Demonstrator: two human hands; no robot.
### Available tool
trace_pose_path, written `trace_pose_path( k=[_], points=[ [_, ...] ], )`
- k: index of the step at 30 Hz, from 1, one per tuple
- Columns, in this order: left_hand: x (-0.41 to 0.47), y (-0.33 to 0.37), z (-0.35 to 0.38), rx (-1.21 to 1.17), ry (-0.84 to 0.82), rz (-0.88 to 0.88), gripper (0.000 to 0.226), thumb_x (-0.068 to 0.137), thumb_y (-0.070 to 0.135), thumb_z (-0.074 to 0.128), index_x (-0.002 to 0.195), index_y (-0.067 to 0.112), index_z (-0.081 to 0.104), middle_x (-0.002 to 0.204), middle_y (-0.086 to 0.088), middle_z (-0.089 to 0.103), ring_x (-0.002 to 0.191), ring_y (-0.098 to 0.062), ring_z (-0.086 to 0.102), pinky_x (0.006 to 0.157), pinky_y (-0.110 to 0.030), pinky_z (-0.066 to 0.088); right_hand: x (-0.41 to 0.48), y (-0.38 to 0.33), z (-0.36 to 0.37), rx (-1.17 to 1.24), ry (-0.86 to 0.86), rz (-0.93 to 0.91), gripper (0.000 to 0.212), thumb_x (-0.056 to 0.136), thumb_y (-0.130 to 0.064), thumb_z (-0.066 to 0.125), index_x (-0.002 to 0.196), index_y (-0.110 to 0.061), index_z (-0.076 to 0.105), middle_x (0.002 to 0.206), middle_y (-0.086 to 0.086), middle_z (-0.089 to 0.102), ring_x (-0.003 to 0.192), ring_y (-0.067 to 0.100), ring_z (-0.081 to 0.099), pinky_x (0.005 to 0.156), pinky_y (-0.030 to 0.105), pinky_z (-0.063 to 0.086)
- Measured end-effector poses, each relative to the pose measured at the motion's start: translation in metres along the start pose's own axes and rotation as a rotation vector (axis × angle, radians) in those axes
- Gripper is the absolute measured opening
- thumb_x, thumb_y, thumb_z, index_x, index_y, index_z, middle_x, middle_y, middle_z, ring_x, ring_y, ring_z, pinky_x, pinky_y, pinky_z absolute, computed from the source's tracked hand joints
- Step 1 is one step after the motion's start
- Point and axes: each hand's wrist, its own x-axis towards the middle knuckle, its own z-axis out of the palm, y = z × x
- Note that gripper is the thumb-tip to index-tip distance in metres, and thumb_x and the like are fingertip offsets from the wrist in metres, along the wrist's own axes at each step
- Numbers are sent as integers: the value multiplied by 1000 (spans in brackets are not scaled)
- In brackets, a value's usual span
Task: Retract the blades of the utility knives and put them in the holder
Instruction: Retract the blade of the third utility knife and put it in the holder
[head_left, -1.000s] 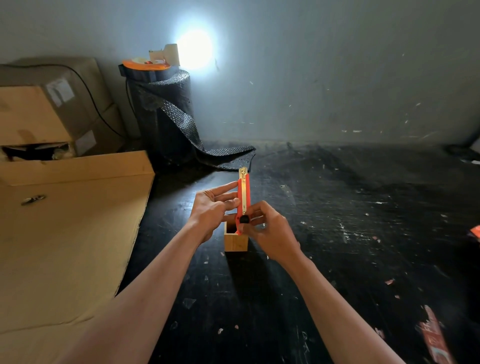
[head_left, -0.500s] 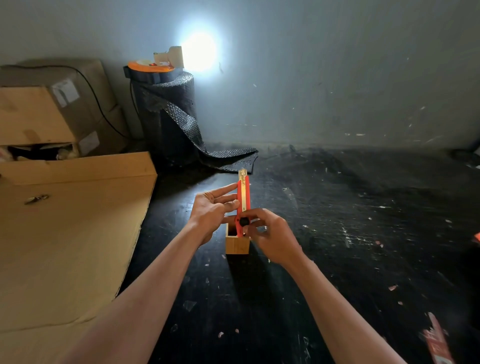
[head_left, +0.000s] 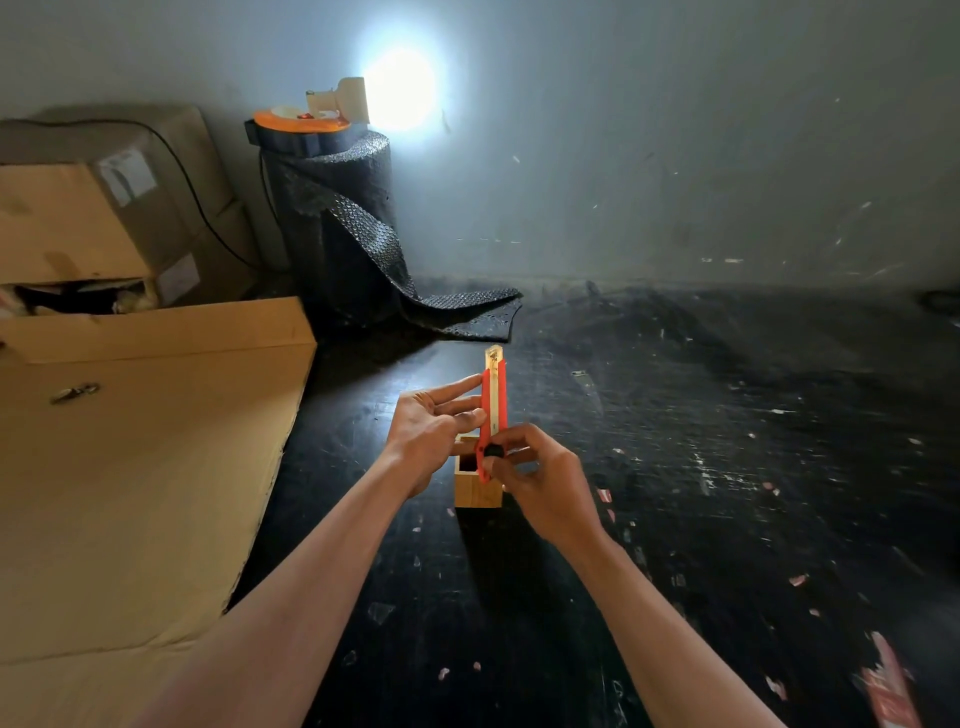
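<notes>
A red utility knife (head_left: 492, 410) stands nearly upright above a small wooden holder (head_left: 477, 486) on the black table. Its metal tip shows at the top, and its lower end is at the holder's opening. My right hand (head_left: 540, 480) pinches the knife's lower part, with the thumb on the black slider knob. My left hand (head_left: 436, 431) steadies the knife's upper part from the left, fingers stretched along it. The holder's inside is dark and mostly hidden by the knife and hands.
A large flat cardboard sheet (head_left: 130, 467) covers the table's left side, with cardboard boxes (head_left: 104, 218) behind it. A roll of black bubble wrap (head_left: 332, 228) stands at the back by the wall. Paper scraps litter the black table (head_left: 727, 467).
Both hands and the knife stay almost in place over the holder. The right hand's fingers have shifted slightly around the black knob.
</notes>
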Motion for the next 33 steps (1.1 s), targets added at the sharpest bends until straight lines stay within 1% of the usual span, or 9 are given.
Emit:
trace_pose_path(
  k=[5, 8, 14, 18, 21, 22, 25, 30, 33],
  points=[
    [8, -12, -4, -35, -12, -31, 46, 90, -15, 66, 124, 15, 73, 98, -3, 84, 87, -23, 82, 67, -37, 67, 23, 0, -7, 171, -32, 30, 37, 93, -27, 75, 124, -18, 56, 112, 0, 73, 101, 15, 75, 81, 31, 65],
    [15, -22, -4, -48, -32, -36, 46, 89, -14, 69, 126, 14, 72, 103, -7, 83, 87, -26, 82, 71, -39, 67, 47, -3, -12, 250, -36, 54, 45, 94, -17, 74, 134, -16, 53, 103, 10, 76, 90, 20, 78, 77, 32, 65],
    [41, -45, -13, 125, 97, -6, 43, 88, -10, 73, 129, 2, 68, 115, -19, 77, 81, -12, 80, 74, -28, 66, 90, 9, -7, 129, -64, 103, 16, 95, -8, 69, 111, -10, 66, 95, 10, 74, 81, 25, 78, 71, 42, 67],
    [54, -75, -24, 464, 134, -8, 61, 84, -1, 79, 141, 10, 61, 139, -14, 67, 122, -25, 68, 98, -37, 59, 114, 19, 1, 40, -19, 117, 9, 96, -13, 69, 102, -11, 65, 92, 8, 72, 81, 19, 75, 70, 34, 64],
    [59, -100, -27, 542, 125, -80, 80, 79, 5, 83, 151, 16, 50, 151, -10, 57, 135, -27, 58, 77, -17, 60, 128, 23, 11, -40, -43, 134, 11, 97, -19, 68, 104, -11, 66, 89, -1, 70, 76, 9, 69, 58, 14, 52],
    [60, -107, -27, 562, 119, -98, 84, 78, 10, 85, 153, 17, 48, 153, -10, 56, 136, -27, 57, 79, -17, 60, 132, 25, 14, -70, -58, 139, 12, 97, -19, 68, 104, -10, 67, 90, -1, 70, 76, 10, 68, 56, 13, 50],
    [65, -120, -27, 574, 116, -149, 89, 78, 21, 88, 155, 17, 45, 154, -9, 55, 138, -25, 56, 108, -38, 48, 140, 32, 24, -182, -101, 144, 10, 95, -16, 67, 104, -12, 68, 95, 0, 71, 83, 17, 67, 59, 18, 47],
    [71, -133, -27, 575, 135, -172, 80, 81, 20, 87, 152, 20, 50, 151, -6, 58, 131, -25, 62, 104, -49, 55, 145, 42, 42, -298, -146, 175, 8, 91, -17, 63, 95, -11, 67, 91, 12, 77, 84, 31, 72, 70, 39, 58],
    [72, -140, -28, 569, 153, -163, 70, 84, 16, 84, 148, 19, 55, 146, -3, 63, 135, -21, 59, 111, -46, 50, 145, 47, 48, -342, -170, 196, 11, 91, -17, 60, 96, -10, 67, 90, 15, 75, 85, 35, 70, 71, 42, 58]
  ],
)
